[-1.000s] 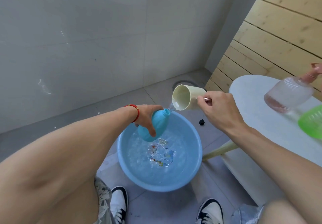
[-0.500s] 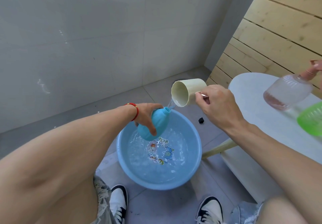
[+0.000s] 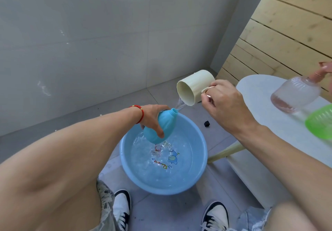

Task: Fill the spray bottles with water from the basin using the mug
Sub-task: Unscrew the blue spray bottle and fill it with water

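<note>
Raised since the earlier frame, your right hand (image 3: 226, 105) grips the tilted mug (image 3: 195, 87) at centre frame, pouring into the blue bottle (image 3: 164, 123) clasped by your left hand (image 3: 152, 117) over the basin (image 3: 199, 173).

Basin (image 3: 199, 160) on floor, bottle (image 3: 161, 124) above it, mug (image 3: 195, 87) higher right, table (image 3: 255, 94) (apparently two bottles) rightward.

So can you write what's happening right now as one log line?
step: pouring | right hand: tips mug | left hand: holds blue bottle tilted over basin | pink bottle, green bottle: on table
</note>
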Demonstrator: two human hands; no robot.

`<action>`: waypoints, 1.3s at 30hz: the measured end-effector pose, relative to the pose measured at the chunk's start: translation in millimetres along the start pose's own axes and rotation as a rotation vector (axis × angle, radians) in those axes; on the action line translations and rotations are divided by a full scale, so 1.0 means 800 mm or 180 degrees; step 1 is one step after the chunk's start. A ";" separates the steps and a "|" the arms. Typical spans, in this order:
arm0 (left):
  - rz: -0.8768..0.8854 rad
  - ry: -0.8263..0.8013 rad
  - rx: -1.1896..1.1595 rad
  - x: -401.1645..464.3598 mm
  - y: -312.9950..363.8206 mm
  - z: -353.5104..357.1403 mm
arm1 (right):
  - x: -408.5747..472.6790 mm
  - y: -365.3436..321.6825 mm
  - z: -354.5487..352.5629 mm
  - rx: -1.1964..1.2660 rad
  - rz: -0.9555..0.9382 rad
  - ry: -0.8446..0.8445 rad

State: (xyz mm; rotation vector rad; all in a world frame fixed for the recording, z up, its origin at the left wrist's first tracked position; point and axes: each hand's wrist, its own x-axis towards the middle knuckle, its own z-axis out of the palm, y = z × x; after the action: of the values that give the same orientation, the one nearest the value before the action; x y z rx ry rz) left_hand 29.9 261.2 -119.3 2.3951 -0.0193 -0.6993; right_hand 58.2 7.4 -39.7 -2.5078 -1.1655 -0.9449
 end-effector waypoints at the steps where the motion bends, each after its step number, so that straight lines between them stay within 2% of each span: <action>1: 0.0000 -0.0009 -0.0005 -0.001 0.000 0.000 | 0.000 -0.001 -0.001 -0.0046 -0.0045 0.0006; 12: -0.0029 -0.0024 -0.0154 0.001 0.004 -0.001 | -0.005 -0.001 0.001 -0.0574 -0.0733 -0.0069; 14: -0.0033 -0.0016 -0.0149 0.003 0.003 -0.002 | -0.006 -0.003 0.008 -0.0509 -0.0631 -0.0166; 17: -0.0096 0.0023 -0.0083 0.005 0.002 -0.003 | -0.011 -0.004 0.030 -0.0117 0.0076 -0.0343; 19: -0.0141 0.0118 0.0030 0.007 -0.001 -0.004 | -0.016 0.002 0.053 -0.0007 0.0479 -0.0701; 23: -0.0151 0.0294 0.0171 0.008 -0.008 -0.006 | -0.044 0.012 0.121 -0.0037 0.0966 -0.2036; 26: -0.0140 0.0403 0.0179 0.010 -0.018 -0.007 | -0.086 -0.011 0.161 0.0028 0.1508 -0.2772; 28: -0.0157 0.0426 0.0075 0.013 -0.027 -0.004 | -0.120 -0.033 0.182 -0.0112 0.1584 -0.3185; 31: -0.0208 0.0404 -0.0061 0.015 -0.037 -0.001 | -0.164 -0.060 0.209 -0.0363 0.1618 -0.3498; 35: -0.0237 0.0400 -0.0120 0.015 -0.048 0.000 | -0.199 -0.086 0.245 -0.0442 0.1709 -0.3452; 39: -0.0306 0.0337 -0.0128 0.014 -0.050 0.003 | -0.213 -0.103 0.269 -0.0051 0.1638 -0.3647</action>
State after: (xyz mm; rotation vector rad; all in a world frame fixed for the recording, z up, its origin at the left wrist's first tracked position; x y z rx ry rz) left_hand 32.2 289.8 -149.9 2.4035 0.1535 -0.6098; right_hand 14.5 53.7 -318.9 -3.1179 -0.5581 0.7169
